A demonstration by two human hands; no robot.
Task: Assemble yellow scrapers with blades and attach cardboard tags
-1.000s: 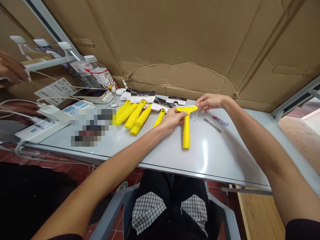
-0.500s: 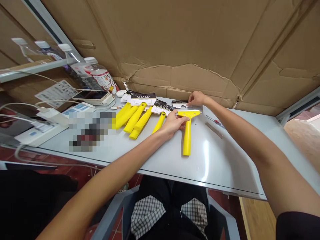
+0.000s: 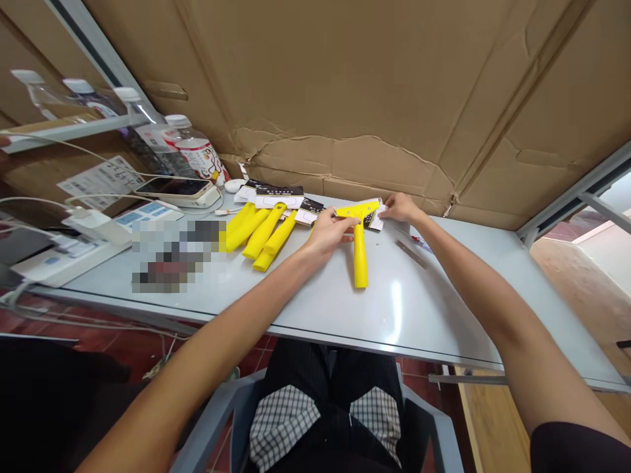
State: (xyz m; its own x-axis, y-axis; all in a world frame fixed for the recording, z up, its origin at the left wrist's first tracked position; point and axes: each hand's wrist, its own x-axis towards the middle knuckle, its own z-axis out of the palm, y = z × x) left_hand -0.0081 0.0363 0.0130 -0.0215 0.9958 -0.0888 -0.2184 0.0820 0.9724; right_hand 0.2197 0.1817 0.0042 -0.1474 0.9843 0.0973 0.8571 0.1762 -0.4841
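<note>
My left hand (image 3: 328,233) is closed on a yellow scraper (image 3: 361,259) near the left end of its wide head, with the handle pointing toward me. Close behind the right end of that head, my right hand (image 3: 401,208) pinches a black-and-white card sleeve (image 3: 374,222), partly covered by the scraper. To the right on the table lie a thin metal blade strip (image 3: 411,253) and a slim tool with a red and blue handle (image 3: 418,240). A tiny metal piece (image 3: 378,244), perhaps a screw, lies beside the scraper handle.
Several yellow scrapers (image 3: 265,235) with printed card sleeves (image 3: 280,198) lie to the left. Beyond them are a phone (image 3: 175,188), a power strip (image 3: 49,259) with cables, and several bottles (image 3: 197,151). A cardboard wall (image 3: 335,79) stands behind the white table (image 3: 315,309).
My right hand has brought the card sleeve toward me, tilting it, up to the scraper head. My left hand has raised and slightly turned the scraper. The camera view has shifted slightly.
</note>
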